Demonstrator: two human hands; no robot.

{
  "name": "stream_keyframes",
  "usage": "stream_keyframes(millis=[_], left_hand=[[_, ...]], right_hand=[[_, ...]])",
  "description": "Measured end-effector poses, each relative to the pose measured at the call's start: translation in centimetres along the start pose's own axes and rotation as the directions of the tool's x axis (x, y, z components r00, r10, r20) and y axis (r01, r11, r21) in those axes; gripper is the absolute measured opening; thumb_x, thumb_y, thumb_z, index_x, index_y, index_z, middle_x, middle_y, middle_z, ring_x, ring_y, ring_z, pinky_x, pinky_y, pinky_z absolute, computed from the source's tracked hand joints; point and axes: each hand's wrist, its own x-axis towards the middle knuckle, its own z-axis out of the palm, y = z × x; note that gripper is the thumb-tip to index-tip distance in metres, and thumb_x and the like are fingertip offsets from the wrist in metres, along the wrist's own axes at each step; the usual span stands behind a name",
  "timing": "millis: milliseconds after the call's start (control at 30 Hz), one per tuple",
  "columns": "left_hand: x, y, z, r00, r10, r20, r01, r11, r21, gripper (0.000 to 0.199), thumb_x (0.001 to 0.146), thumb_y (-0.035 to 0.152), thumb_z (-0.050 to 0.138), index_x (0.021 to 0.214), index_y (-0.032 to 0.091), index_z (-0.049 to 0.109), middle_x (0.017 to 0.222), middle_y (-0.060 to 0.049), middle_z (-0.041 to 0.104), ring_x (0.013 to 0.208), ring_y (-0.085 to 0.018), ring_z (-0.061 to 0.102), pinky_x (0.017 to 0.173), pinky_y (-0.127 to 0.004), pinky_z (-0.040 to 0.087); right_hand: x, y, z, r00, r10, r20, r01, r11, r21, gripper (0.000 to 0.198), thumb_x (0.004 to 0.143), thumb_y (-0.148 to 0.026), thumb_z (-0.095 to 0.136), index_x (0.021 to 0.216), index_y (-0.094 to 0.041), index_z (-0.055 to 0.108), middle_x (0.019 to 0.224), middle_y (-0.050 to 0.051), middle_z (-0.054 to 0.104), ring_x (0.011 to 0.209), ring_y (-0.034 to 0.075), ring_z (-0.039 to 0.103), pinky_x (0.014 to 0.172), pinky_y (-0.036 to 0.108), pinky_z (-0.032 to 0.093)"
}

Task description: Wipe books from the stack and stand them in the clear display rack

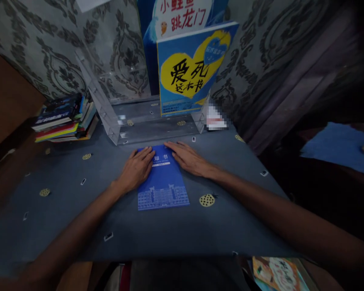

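Booklet (164, 180) lies flat, unopened; left hand (138, 165) and right hand (188, 159) rest at its edges, fingers outstretched, pinching nothing; yellow-heart book (182, 79) already stands in the clear rack (99, 99).

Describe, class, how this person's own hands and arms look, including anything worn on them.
The left hand and right hand are bare, without gloves. The left forearm and right forearm look slim, and no sleeve, watch or bracelet shows. Small rings or marks cannot be told in this dim light.
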Motion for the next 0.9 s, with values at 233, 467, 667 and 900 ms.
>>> stream_keyframes(millis=[233,467,667,900], left_hand=[[1.3,2.9,0.2,0.962,0.251,0.106,-0.232,0.959,-0.165,0.046,0.098,0.017,0.039,0.142,0.021,0.053,0.154,-0.011,0.049,0.147,-0.024,0.039,0.122,-0.057,0.023],[-0.5,4.7,-0.4,0.907,0.397,0.142,-0.336,0.883,-0.328,0.045,0.099,0.017,0.039,0.14,0.026,0.056,0.15,-0.006,0.054,0.145,-0.023,0.042,0.124,-0.057,0.021],[-2.5,5.6,-1.1,0.837,0.518,0.177,-0.415,0.811,-0.412,0.052,0.094,0.008,0.044,0.139,0.03,0.058,0.153,-0.003,0.05,0.149,-0.022,0.035,0.125,-0.056,0.017],[-3.0,5.6,-1.5,0.815,0.52,0.257,-0.384,0.816,-0.432,0.067,0.085,-0.002,0.045,0.138,0.037,0.057,0.156,0.003,0.046,0.15,-0.02,0.032,0.125,-0.058,0.015]], right_hand=[[0.2,0.2,0.1,1.0,-0.022,0.0,0.022,0.999,0.034,0.053,0.1,-0.017,0.029,0.151,-0.018,0.039,0.155,0.01,0.047,0.144,0.021,0.043,0.121,0.052,0.03],[0.3,0.1,-0.1,1.0,0.003,0.031,-0.004,0.999,0.044,0.052,0.101,-0.025,0.034,0.152,-0.015,0.038,0.156,0.013,0.045,0.145,0.025,0.04,0.121,0.055,0.029],[0.1,-0.1,-0.1,1.0,0.011,0.025,-0.012,1.0,0.026,0.055,0.1,-0.028,0.041,0.153,-0.013,0.037,0.156,0.014,0.045,0.145,0.028,0.039,0.121,0.056,0.028],[-0.1,-0.4,-0.3,1.0,-0.01,0.028,0.01,1.0,-0.003,0.055,0.1,-0.029,0.04,0.153,-0.015,0.037,0.156,0.013,0.044,0.146,0.027,0.038,0.121,0.056,0.028]])
